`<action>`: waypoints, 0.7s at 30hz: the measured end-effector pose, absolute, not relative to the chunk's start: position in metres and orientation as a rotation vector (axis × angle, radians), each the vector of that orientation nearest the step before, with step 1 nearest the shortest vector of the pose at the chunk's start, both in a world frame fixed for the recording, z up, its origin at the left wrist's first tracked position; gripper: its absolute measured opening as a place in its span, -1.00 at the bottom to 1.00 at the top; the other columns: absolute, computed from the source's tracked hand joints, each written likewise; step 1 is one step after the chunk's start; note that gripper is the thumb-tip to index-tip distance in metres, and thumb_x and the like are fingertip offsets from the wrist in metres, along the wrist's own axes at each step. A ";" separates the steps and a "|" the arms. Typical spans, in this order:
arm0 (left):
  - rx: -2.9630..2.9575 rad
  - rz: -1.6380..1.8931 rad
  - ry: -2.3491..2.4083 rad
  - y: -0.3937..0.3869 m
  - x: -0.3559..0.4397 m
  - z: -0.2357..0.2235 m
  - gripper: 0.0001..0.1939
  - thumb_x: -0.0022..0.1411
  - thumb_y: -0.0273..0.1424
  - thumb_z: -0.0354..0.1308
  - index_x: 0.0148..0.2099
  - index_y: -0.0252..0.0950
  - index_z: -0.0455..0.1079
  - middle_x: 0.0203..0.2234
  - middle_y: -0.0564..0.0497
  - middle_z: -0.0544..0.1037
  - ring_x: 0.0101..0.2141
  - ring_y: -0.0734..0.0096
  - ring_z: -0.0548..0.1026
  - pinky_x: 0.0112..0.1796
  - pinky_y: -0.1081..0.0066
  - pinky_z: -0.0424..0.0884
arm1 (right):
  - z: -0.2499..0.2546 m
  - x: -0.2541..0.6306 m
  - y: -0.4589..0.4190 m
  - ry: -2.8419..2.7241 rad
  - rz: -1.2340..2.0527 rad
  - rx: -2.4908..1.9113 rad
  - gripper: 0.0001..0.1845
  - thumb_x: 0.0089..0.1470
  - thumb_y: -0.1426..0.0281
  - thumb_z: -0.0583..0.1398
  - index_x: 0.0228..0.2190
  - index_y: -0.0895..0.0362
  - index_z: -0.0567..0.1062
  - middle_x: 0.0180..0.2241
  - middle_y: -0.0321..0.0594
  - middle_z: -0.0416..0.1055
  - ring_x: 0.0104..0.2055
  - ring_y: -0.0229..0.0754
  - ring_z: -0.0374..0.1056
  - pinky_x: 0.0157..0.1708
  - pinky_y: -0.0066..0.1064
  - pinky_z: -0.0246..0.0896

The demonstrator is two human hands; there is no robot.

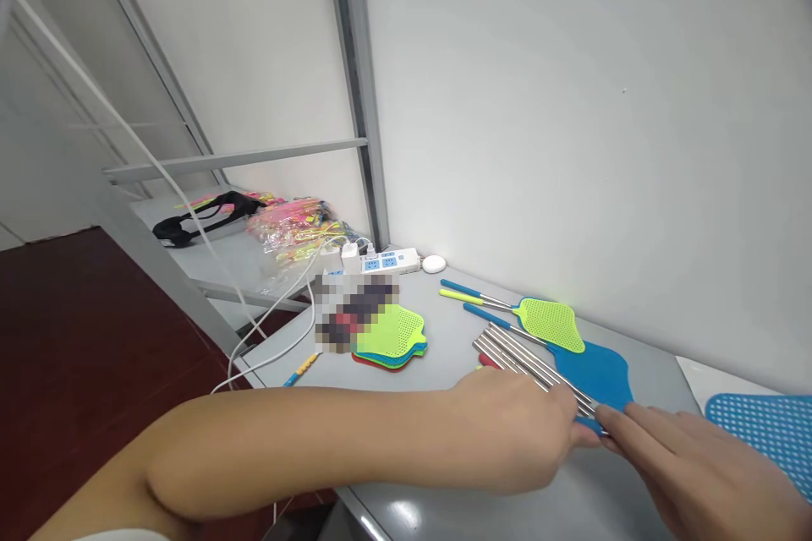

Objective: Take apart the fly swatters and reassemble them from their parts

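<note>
My left hand (pixel 520 427) is closed at the front of the grey desk, its thumb and fingers around a blue fly swatter handle (pixel 589 423), mostly hidden by the hands. From the right, my right hand (pixel 704 456) meets it, fingertips pinched at the same piece. Just beyond lies a bundle of bare metal rods (pixel 533 363). Behind these are a yellow-green fly swatter (pixel 551 323) and a blue fly swatter (pixel 596 372). Past my right hand shows a perforated blue swatter head (pixel 761 427). Several loose swatter heads (pixel 397 334) are stacked left of the rods.
A white power strip (pixel 390 262) with plugs and cables stands at the back corner, beside a round white object (pixel 434 264). A yellow-and-blue pen-like stick (pixel 301 369) lies near the left edge. On the shelf sit colourful plastic-wrapped items (pixel 298 224) and a black strap (pixel 209 220).
</note>
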State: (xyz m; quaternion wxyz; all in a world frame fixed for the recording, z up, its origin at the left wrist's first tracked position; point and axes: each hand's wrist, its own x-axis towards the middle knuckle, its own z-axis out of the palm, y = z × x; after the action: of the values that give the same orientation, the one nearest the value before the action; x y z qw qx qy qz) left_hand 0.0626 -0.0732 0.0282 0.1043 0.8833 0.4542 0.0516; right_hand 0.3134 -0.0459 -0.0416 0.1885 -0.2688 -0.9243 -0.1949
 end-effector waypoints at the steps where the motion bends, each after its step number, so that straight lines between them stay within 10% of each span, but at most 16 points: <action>1: 2.551 0.138 1.300 -0.077 0.058 0.032 -0.68 0.36 -0.12 -0.09 -0.16 -0.23 0.34 -0.56 -0.03 0.51 -0.58 0.25 0.48 -0.66 0.41 0.15 | -0.038 0.309 -0.050 -2.594 -0.554 -0.707 -0.63 0.18 0.52 -0.03 -0.04 0.02 0.38 -0.23 -0.18 0.52 -0.30 -0.11 0.42 -0.27 -0.28 0.17; 9: 1.781 -0.103 0.966 -0.075 0.039 0.053 -0.61 0.39 -0.09 -0.22 -0.31 -0.21 0.25 -0.57 0.14 0.34 -0.61 0.52 0.29 -0.58 0.52 0.27 | 0.003 0.274 -0.071 -2.591 -0.414 -0.581 -0.70 0.31 0.52 -0.12 -0.32 0.07 0.35 -0.50 -0.31 0.39 -0.52 -0.22 0.26 -0.44 -0.34 -0.04; 21: 3.160 0.491 1.350 -0.084 0.070 0.003 -0.93 0.34 -0.45 -0.04 -0.17 -0.29 0.25 -0.38 0.02 0.42 -0.42 0.26 0.44 -0.55 0.34 0.28 | -0.010 0.276 -0.066 -2.542 -0.525 -0.926 -0.78 0.33 0.43 -0.10 -0.37 0.08 0.23 -0.51 -0.30 0.31 -0.53 -0.18 0.29 -0.51 -0.37 -0.07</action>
State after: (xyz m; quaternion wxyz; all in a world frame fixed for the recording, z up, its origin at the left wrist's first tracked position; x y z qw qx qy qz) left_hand 0.0701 -0.0842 0.0031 -0.1640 0.8980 0.3838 0.1395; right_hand 0.2761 -0.0664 -0.0105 0.1917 -0.3298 -0.9052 -0.1871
